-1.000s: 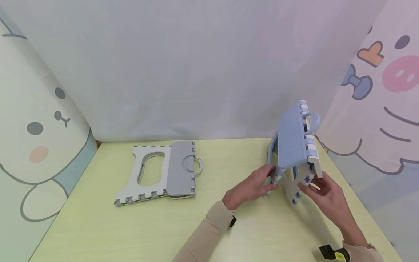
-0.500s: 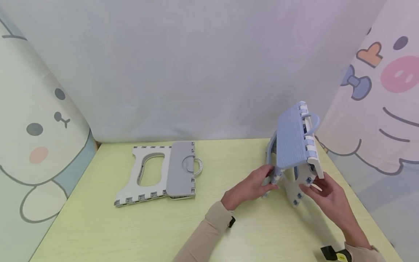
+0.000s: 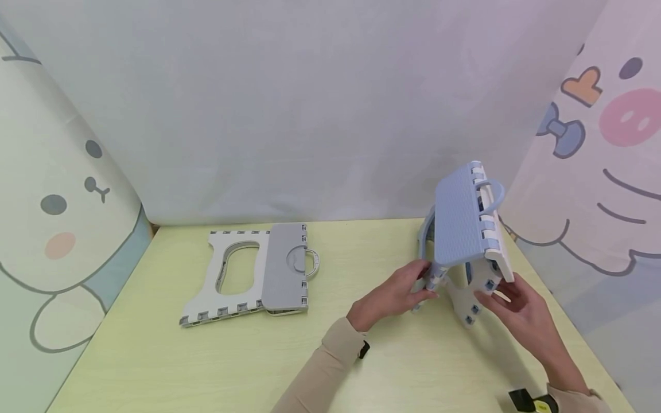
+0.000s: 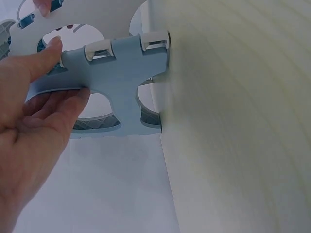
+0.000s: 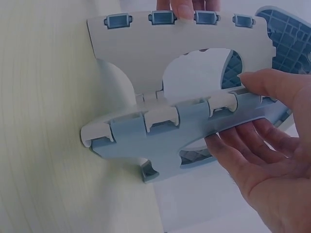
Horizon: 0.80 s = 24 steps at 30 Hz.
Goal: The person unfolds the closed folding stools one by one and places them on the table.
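A blue-and-white folding step stool (image 3: 457, 218) stands half unfolded at the right of the table, its two seat panels raised in a peak and a blue carry handle (image 3: 497, 198) at the ridge. My left hand (image 3: 395, 289) grips the left leg frame, thumb near its hinged edge and fingers through the cutout, as the left wrist view shows. On the other side, my right hand (image 3: 521, 315) holds the right leg frame (image 5: 141, 128) with the thumb on top and fingers beneath. Left fingertips (image 5: 184, 9) show on the far leg's edge in the right wrist view.
A grey-and-white folding stool (image 3: 284, 267) lies flat, folded, on the table's left half. The pale yellow-green table (image 3: 206, 367) meets a plain white backdrop (image 3: 310, 115) behind. Cartoon-printed sheets (image 3: 609, 189) flank both sides.
The blue stool has spread slightly wider: its left seat panel shifted a little left and its right side a little right. Both hands keep their grip. The grey stool stays put.
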### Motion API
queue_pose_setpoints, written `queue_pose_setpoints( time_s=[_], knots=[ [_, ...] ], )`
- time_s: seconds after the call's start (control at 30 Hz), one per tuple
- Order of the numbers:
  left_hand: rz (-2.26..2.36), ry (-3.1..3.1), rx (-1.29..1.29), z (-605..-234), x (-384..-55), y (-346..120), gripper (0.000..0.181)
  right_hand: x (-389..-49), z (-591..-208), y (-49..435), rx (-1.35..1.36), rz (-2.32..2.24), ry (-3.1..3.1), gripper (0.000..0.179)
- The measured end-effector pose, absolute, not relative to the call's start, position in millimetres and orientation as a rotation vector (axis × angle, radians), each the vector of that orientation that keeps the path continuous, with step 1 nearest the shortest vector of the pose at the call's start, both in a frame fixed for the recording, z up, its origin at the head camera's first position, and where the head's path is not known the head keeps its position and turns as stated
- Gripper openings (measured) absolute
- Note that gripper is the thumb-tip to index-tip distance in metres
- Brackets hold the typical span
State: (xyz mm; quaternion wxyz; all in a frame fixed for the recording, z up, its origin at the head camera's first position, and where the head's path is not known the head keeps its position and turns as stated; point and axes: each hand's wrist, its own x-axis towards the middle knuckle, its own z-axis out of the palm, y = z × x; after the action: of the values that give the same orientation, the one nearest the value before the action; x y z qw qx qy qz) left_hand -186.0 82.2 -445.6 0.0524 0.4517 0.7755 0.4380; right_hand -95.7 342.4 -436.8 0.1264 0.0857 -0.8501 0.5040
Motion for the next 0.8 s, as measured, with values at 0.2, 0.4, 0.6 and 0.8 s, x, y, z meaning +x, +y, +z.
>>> queue_pose_setpoints(
  time_s=[0.2, 0.4, 0.6, 0.8],
  knots=[
    [1.350, 2.340, 1.391, -446.6, -187.4, 82.0, 0.052, -95.5, -436.5, 343.9, 0.261, 1.477, -2.473, 0.069],
    [1.351, 2.337, 1.393, -447.3, -188.1, 81.4, 0.052, -95.5, -436.5, 345.5, 0.263, 1.464, -2.479, 0.071],
    [1.350, 2.330, 1.369, -447.9, -188.6, 80.5, 0.052, -94.6, -436.1, 347.4, 0.268, 1.441, -2.501, 0.074],
    [1.347, 2.332, 1.365, -446.7, -188.4, 79.6, 0.051, -93.8, -434.8, 348.2, 0.261, 1.445, -2.493, 0.073]
  ],
)
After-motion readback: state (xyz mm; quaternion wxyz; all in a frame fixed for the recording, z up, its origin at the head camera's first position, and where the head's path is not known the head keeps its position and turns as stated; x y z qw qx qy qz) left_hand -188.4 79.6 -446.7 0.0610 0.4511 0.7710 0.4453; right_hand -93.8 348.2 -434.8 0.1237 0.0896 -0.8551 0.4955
